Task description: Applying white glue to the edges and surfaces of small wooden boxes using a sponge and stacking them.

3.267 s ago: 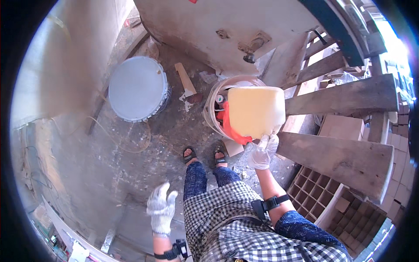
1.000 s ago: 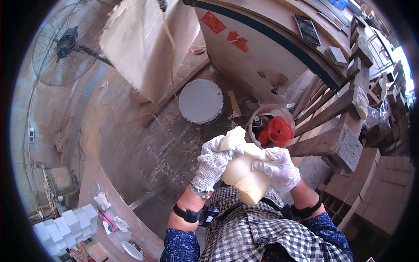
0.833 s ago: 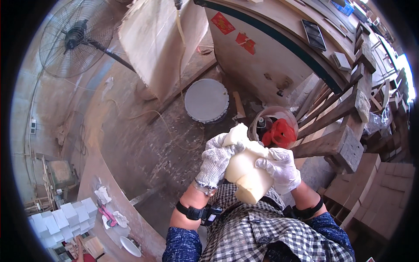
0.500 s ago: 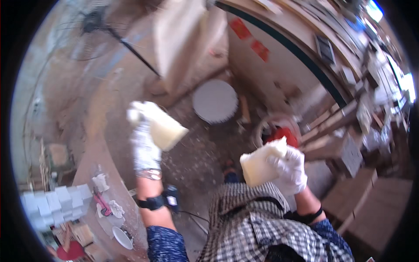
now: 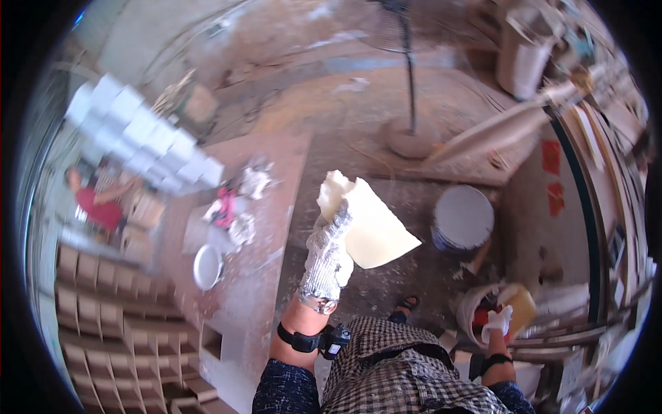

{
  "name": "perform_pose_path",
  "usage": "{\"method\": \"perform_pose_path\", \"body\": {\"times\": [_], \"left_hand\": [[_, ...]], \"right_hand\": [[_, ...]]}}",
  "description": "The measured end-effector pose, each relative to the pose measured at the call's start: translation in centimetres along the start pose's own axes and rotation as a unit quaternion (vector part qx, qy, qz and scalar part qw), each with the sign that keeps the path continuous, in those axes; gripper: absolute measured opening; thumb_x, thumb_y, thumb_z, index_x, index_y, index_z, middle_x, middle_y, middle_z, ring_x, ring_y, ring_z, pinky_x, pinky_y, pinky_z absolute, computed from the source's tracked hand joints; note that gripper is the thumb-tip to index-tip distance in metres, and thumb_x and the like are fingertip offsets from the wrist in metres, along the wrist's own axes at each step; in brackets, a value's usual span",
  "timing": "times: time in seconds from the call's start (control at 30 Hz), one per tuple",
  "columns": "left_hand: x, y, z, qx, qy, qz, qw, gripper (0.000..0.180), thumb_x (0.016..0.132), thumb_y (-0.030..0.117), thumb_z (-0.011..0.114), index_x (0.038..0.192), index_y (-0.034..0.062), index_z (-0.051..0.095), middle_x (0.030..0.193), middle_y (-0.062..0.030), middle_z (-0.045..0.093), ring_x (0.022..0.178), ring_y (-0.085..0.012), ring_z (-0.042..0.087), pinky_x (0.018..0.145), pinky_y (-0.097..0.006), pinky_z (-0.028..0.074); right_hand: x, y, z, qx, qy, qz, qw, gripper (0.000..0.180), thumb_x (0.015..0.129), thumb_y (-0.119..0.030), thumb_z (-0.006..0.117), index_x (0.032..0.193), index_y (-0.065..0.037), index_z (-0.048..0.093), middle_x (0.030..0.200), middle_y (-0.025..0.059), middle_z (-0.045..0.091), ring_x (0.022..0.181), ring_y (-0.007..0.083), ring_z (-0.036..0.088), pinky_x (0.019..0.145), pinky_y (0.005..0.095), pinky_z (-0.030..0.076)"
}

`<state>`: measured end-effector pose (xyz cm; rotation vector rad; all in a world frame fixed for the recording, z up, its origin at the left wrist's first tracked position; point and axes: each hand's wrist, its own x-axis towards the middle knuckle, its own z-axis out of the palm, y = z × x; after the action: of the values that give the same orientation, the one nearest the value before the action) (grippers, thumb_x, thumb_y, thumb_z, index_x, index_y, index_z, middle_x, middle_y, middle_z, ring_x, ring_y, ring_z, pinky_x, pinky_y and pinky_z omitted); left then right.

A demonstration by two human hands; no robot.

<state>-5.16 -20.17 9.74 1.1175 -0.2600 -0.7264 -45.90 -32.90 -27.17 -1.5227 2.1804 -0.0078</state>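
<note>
Blurred workbench (image 5: pixel 255 228); bucket (image 5: pixel 476 314) half hidden.

Cream slab (image 5: pixel 372 228), grey-speckled white glove (image 5: pixel 327 259), black-and-white checked shirt (image 5: pixel 407 376), red bucket (image 5: pixel 483 319)

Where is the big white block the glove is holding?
The white block is mid-picture, raised in the left hand, left of the round white lid.

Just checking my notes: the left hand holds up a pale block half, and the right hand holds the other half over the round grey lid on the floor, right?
Not quite. In the head view the right hand holds its half over the bucket, not the grey lid, which lies farther off. The left hand does hold up a pale half.
</note>
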Motion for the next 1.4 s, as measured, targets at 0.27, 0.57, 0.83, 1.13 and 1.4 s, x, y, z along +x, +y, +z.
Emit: {"method": "perform_pose_path", "body": {"times": [0.27,0.57,0.83,1.13,1.4], "left_hand": [[-1.7,0.2,-0.8,0.014,0.206,0.101,0.973,0.042,0.082,0.021,0.070,0.116,0.0040,0.055,0.100,-0.0017,0.061,0.090,-0.0125,0.058,0.080,-0.029,0.047],[-7.9,5.2,-5.9,-0.053,0.160,0.185,0.968,0.036,0.083,0.013,0.068,0.115,0.0032,0.057,0.105,-0.0032,0.062,0.092,-0.0114,0.060,0.077,-0.025,0.049],[-7.9,9.5,-11.1,0.237,0.165,0.199,0.937,0.048,0.078,0.023,0.074,0.119,0.0058,0.055,0.102,-0.0025,0.062,0.091,-0.0119,0.059,0.078,-0.026,0.048],[-9.3,12.6,-13.8,0.153,0.217,0.354,0.897,0.066,0.081,0.009,0.067,0.138,0.0047,0.034,0.137,-0.0126,0.040,0.129,-0.0231,0.036,0.101,-0.034,0.037],[-11.9,12.5,-22.3,0.210,0.366,0.259,0.869,0.064,0.083,0.010,0.066,0.137,0.0004,0.033,0.139,-0.0174,0.037,0.129,-0.0251,0.035,0.106,-0.037,0.031]], "right_hand": [[6.4,-18.0,4.5,0.225,-0.296,-0.352,0.859,0.048,0.078,-0.008,0.061,0.123,0.005,0.048,0.123,0.0169,0.055,0.112,0.0260,0.053,0.096,0.0348,0.041],[-4.3,-37.4,-2.5,0.349,-0.450,-0.509,0.646,0.022,0.084,-0.001,0.060,0.106,0.001,0.058,0.091,-0.0008,0.059,0.082,0.0093,0.054,0.075,0.0221,0.044],[-31.0,-44.6,-12.5,0.289,-0.662,-0.625,0.295,0.080,0.068,-0.001,0.074,0.138,-0.001,0.033,0.133,0.0117,0.045,0.119,0.0230,0.047,0.091,0.0353,0.044],[-37.9,-47.9,-11.9,0.435,-0.728,-0.424,0.319,0.061,0.068,0.003,0.071,0.124,-0.003,0.048,0.107,0.0075,0.061,0.094,0.0203,0.061,0.079,0.0343,0.052],[-41.7,-57.3,-10.0,0.518,-0.708,-0.367,0.310,0.053,0.071,0.001,0.072,0.119,-0.002,0.049,0.105,0.0068,0.060,0.093,0.0188,0.061,0.080,0.0323,0.053]]}}
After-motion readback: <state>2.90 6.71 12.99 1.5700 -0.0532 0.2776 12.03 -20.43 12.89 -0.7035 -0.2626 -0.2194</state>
